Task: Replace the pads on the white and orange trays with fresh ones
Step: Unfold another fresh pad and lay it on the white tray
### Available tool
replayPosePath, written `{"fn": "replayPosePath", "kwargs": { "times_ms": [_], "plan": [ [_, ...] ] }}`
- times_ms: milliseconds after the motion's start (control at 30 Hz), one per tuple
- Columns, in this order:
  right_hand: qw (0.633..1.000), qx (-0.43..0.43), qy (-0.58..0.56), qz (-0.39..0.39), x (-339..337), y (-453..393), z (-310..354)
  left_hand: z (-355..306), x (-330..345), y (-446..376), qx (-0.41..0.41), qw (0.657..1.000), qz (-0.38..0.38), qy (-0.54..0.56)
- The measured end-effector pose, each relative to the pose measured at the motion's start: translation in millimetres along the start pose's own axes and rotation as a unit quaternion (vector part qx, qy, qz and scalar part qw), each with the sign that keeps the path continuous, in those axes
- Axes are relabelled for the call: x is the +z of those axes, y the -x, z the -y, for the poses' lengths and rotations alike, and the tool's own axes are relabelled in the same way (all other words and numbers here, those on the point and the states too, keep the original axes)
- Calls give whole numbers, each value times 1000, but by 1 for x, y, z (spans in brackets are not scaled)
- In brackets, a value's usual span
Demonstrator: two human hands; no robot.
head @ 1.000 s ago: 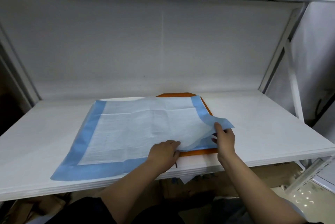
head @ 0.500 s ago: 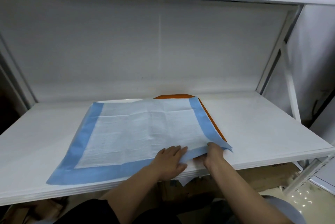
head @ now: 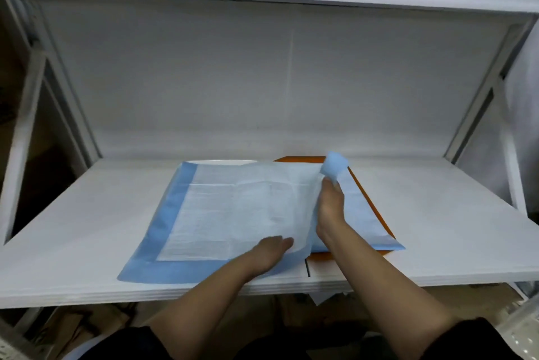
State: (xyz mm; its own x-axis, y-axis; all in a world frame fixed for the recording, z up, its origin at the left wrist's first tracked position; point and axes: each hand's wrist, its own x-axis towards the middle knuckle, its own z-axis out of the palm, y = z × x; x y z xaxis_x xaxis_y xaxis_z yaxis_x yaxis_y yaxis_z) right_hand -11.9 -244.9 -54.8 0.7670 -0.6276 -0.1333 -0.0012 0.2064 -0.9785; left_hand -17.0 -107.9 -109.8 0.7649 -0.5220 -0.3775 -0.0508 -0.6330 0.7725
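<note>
Premises appear to be a storeroom or stock area. A white metal rack (head: 478, 97) with slotted uprights fills the frame, its bare shelf (head: 87, 228) across the centre; cardboard boxes (head: 96, 327) sit beneath, lower left.

right hand (head: 329, 202) moved from pad's (head: 233, 213) near corner to far corner, lifting it off orange tray (head: 376, 211)

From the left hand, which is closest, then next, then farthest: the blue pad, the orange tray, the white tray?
From the left hand, head view:
1. Blue pad, under the fingers.
2. Orange tray, its front edge just right.
3. White tray, rim at the pad's back edge.
</note>
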Motion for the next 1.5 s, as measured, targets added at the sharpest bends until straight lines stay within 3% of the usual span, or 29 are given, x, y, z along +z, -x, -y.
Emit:
{"fn": "replayPosePath", "kwargs": {
  "times_ms": [67, 167, 233, 333, 533, 733, 900, 1033, 1133, 1233, 1333, 1500],
  "plan": [
    [998, -36, 24, 37, 25, 9, 4, 1, -9, 6, -12, 989, 3, 146],
    [983, -113, 112, 88, 60, 28, 8, 15, -23, 11, -57, 964, 4, 259],
    [965, -155, 176, 117, 80, 39, 4, 23, -33, 12, -83, 933, 18, 350],
    [930, -225, 240, 164, 110, 59, -6, 36, -60, 18, -58, 871, -47, 485],
    [810, -376, 357, 275, 157, 98, -45, 81, -129, 41, 31, 759, -164, 629],
    [693, -409, 473, 360, 180, 106, -95, 135, -164, 64, 33, 748, -200, 632],
    [620, -387, 556, 396, 165, 113, -118, 160, -163, 76, -27, 772, -205, 601],
    [594, -413, 563, 399, 141, 112, -134, 161, -160, 75, -116, 821, -226, 511],
    [573, -421, 586, 388, 124, 105, -138, 168, -161, 65, -207, 877, -300, 314],
    [553, -424, 607, 383, 107, 94, -141, 169, -159, 66, -206, 912, -334, 116],
    [532, -460, 612, 362, 90, 86, -143, 166, -153, 73, -200, 916, -348, 5],
    [535, -469, 615, 340, 72, 80, -142, 172, -151, 81, -227, 894, -366, -124]
  ]
}}
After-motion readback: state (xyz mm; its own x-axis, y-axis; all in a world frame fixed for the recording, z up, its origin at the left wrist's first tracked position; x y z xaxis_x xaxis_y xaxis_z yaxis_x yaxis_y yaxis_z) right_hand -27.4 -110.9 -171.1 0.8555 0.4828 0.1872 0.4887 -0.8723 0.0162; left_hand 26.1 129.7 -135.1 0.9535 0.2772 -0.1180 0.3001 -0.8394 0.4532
